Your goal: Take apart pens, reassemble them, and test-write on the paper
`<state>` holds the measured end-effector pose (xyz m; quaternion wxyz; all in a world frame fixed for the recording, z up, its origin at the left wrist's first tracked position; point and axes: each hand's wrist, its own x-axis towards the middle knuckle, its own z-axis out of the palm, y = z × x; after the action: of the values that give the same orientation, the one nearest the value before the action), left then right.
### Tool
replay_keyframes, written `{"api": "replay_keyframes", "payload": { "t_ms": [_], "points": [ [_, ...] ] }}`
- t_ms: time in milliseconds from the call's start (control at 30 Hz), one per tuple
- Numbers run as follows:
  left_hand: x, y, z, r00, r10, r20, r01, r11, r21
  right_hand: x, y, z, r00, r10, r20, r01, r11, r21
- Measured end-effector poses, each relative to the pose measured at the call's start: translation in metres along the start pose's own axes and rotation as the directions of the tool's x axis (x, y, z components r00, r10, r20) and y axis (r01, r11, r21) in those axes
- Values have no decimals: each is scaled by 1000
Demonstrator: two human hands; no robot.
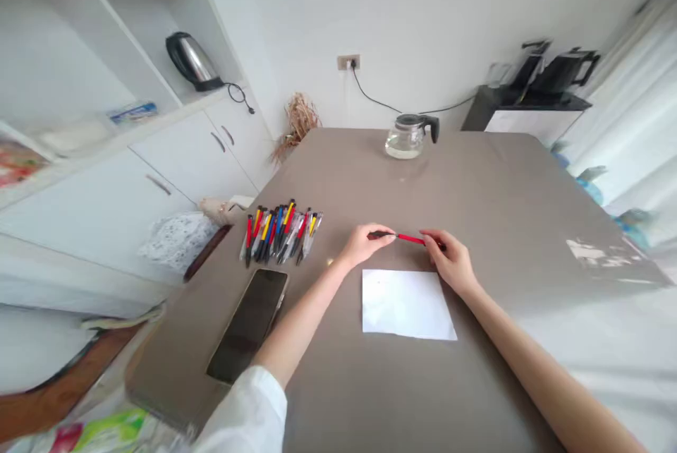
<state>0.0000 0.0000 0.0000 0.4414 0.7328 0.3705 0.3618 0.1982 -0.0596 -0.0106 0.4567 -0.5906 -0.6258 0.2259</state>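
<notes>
A red pen with black ends [410,238] lies level between my two hands, just beyond the far edge of a white sheet of paper [405,305]. My left hand [364,243] pinches its black left end between thumb and fingers. At the other end, my right hand [448,255] has its fingers closed around the black tip, which they partly cover. To the left of my left hand, several pens [280,233] in red, yellow, blue and clear plastic lie in a bunch. Nearer to me, a dark-screened phone [248,326] rests beside my left forearm.
Toward the back of the brown table [508,227] stands a glass pot [406,137] with a black handle and some liquid. White shelves with an electric kettle [194,61] are on the left. A black jug [563,72] sits on a cabinet at back right.
</notes>
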Motion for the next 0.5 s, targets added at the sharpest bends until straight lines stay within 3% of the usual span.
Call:
{"api": "replay_keyframes", "payload": {
  "t_ms": [300, 500],
  "points": [
    [-1, -1, 3, 999, -5, -39, 4, 1000, -24, 0, -2, 1, 992, -110, 60, 104, 989, 105],
    [-2, 0, 1, 997, -4, -79, 1, 999, -32, 1, 0, 1, 996, 38, 81, -57, 966, 251]
  ]
}}
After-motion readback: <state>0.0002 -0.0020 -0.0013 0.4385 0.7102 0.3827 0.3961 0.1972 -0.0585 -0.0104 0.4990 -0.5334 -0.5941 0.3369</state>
